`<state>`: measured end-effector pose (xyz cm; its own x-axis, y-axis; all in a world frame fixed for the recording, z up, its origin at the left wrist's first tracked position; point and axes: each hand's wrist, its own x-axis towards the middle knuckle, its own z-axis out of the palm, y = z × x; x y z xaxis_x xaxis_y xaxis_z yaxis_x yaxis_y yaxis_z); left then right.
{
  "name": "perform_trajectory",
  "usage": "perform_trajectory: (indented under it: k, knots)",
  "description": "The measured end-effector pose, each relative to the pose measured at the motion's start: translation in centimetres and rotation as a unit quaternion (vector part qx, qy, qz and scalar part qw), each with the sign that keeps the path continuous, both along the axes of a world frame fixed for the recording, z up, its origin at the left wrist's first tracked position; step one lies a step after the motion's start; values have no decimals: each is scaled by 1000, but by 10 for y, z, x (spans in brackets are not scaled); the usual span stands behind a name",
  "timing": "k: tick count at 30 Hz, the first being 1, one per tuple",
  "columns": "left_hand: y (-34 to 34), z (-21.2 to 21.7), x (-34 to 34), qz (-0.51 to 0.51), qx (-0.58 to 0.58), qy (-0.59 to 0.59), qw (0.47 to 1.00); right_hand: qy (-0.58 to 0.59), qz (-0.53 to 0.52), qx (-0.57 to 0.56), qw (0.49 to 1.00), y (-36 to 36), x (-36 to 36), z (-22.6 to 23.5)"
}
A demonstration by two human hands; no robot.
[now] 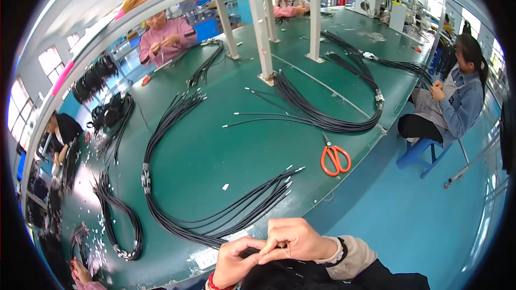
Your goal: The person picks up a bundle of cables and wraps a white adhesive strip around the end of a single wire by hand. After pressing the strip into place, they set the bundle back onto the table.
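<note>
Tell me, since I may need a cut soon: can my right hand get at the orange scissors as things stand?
Probably yes. The scissors lie in the open near the table's edge, with nothing on them, but the right hand is pinching something small together with the left hand.

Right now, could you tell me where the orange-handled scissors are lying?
In the head view, the orange-handled scissors lie on the green table near its right edge, just below the looped black cable bundle and up-right of the right hand.

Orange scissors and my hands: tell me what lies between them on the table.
In the head view, the tipped ends of a black cable bundle lie between the orange scissors and the hands; the rest is bare green table.
</note>
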<state>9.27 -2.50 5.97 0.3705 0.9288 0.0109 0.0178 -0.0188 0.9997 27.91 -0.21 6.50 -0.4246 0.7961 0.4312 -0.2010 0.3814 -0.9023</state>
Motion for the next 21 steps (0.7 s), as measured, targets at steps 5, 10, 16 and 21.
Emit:
perform_trajectory:
  k: [5, 10, 16, 21]
  knots:
    - [-18, -1, 28, 17, 63, 82, 995, 24, -29, 39, 999, -19, 35, 9]
    - [-29, 32, 64, 34, 76, 134, 987, -1, -57, 76, 995, -28, 58, 10]
    - [-35, 50, 51, -33, 100, 169, 980, -1, -23, 58, 998, -46, 51, 23]
    - [-43, 41, 24, -39, 157, 166, 973, -67, -18, 82, 994, -58, 34, 16]
